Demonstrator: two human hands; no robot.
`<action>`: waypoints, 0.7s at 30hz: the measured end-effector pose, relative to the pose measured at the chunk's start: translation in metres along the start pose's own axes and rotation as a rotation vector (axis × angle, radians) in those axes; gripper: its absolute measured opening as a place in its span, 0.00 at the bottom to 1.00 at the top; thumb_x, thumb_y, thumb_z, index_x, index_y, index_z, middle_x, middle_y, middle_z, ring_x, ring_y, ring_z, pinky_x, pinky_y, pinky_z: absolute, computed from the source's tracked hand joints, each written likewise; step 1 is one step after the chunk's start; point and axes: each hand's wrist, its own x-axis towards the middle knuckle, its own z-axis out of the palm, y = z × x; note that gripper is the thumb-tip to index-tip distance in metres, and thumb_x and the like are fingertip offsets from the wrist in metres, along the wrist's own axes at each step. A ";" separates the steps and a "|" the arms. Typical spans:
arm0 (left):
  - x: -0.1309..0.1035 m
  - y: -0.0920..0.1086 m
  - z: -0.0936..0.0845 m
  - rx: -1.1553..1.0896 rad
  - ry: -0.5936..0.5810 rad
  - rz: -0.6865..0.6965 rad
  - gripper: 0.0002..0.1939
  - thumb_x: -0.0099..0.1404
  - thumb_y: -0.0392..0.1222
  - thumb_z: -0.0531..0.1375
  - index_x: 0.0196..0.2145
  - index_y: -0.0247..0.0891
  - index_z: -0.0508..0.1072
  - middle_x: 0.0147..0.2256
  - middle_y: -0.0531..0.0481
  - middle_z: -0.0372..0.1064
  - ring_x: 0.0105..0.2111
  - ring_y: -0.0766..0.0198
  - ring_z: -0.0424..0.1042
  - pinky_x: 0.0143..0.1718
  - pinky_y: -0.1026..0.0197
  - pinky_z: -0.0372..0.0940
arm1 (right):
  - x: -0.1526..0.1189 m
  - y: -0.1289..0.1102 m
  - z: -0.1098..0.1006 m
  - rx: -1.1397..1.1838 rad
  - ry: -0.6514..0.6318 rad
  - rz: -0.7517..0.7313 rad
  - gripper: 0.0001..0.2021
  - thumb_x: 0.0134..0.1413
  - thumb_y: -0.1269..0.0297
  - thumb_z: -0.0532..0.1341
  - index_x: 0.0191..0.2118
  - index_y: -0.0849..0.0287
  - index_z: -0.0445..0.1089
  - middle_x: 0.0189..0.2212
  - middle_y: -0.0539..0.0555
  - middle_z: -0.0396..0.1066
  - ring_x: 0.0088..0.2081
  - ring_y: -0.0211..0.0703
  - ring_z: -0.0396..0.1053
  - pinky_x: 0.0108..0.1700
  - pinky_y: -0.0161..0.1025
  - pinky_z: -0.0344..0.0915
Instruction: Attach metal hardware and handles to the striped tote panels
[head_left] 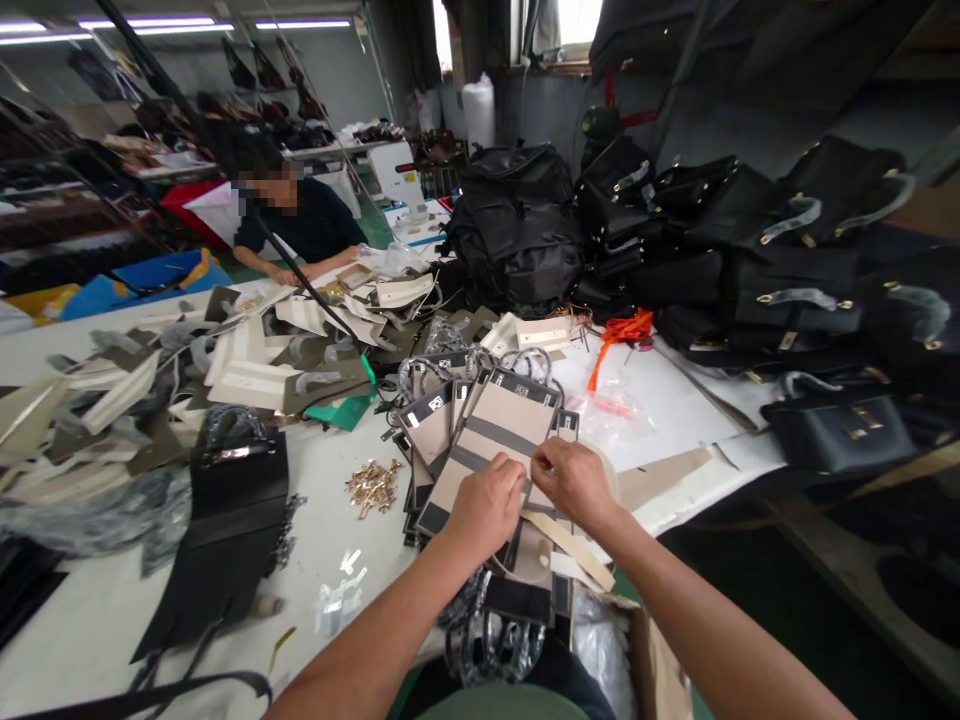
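My left hand [487,508] and my right hand [571,482] are close together over a stack of flat bag panels [504,412]. The top panel is beige with dark bands and a small printed label. Fingers of both hands are curled into pinches; whatever they hold is too small or hidden to name. Just below them, a pale tan strip [574,550] crosses the pile. Plastic-wrapped handles [536,362] stick out at the far end of the stack. To the left lies a heap of small gold metal fittings [373,487].
Black finished bags [795,270] are piled at the right. Olive and cream pieces [251,375] cover the left of the table, near a black panel [217,540] with a wrapped handle. An orange ribbon bundle [626,332] lies behind. A co-worker [311,220] sits across the table.
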 end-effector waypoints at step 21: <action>0.006 -0.102 0.063 -0.626 0.017 -0.381 0.11 0.66 0.47 0.57 0.32 0.40 0.73 0.34 0.49 0.72 0.37 0.59 0.71 0.41 0.59 0.64 | 0.120 0.110 0.055 0.040 0.297 0.422 0.19 0.44 0.50 0.64 0.39 0.58 0.76 0.38 0.57 0.74 0.38 0.49 0.70 0.45 0.44 0.64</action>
